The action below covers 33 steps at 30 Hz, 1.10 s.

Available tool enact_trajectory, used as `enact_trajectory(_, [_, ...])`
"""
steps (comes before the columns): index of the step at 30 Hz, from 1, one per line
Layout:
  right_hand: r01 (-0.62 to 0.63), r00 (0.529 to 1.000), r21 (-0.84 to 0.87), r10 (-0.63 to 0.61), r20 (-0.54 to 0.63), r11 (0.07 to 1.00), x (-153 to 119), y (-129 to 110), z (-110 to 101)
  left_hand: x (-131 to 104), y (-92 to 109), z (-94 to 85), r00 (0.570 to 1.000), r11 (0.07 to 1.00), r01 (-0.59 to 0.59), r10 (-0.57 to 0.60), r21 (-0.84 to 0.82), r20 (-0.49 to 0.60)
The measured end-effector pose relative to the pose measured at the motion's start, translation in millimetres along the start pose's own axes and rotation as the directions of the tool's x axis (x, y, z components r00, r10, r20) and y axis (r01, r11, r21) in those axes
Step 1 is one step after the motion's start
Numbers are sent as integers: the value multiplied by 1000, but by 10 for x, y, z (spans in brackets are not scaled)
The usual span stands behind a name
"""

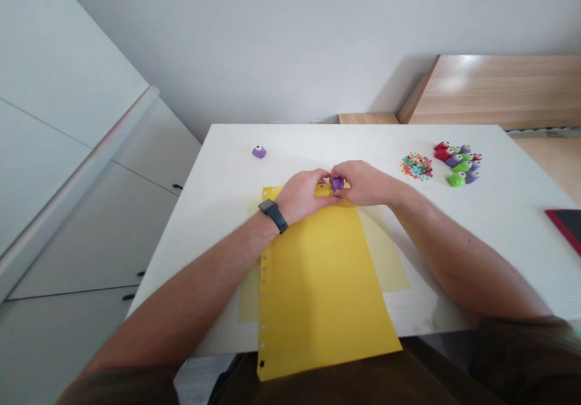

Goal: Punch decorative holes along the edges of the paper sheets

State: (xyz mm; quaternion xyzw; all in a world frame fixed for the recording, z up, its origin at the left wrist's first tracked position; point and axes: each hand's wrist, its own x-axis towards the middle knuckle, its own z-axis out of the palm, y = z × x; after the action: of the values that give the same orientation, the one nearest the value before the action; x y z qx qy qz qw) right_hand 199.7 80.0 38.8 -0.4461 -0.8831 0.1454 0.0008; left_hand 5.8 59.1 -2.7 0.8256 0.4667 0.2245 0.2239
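Observation:
A yellow sheet [322, 290] with a row of punched holes down its left edge lies in front of me, its near end past the table edge. At its far edge, my right hand [358, 182] grips a small purple punch [337, 184]. My left hand [305, 196], below a dark wristwatch [273, 214], pinches the sheet's far edge beside the punch. A few holes show along that edge between the hands. A paler yellow sheet [388, 260] lies underneath.
Another purple punch [259, 151] stands at the back left of the white table [204, 211]. At the back right are a pile of colourful paper bits [416, 166] and several red, green and purple punches [462, 166]. A dark red-edged object [565, 226] lies far right.

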Motion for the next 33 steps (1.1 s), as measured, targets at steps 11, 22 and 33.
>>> enact_trajectory(11, [-7, 1000, 32, 7, -11, 999, -24, 2, -18, -6, -10, -11, 1000, 1000, -6, 6, -7, 2])
enact_trajectory(22, [-1, 1000, -23, 0, -5, 1000, 4, 18, 28, -3, 7, -25, 1000, 1000, -5, 5, -9, 11])
enact_trajectory(33, [3, 1000, -20, -3, -20, 1000, 2, 7, 41, -6, -2, -31, 1000, 1000, -21, 21, -6, 3])
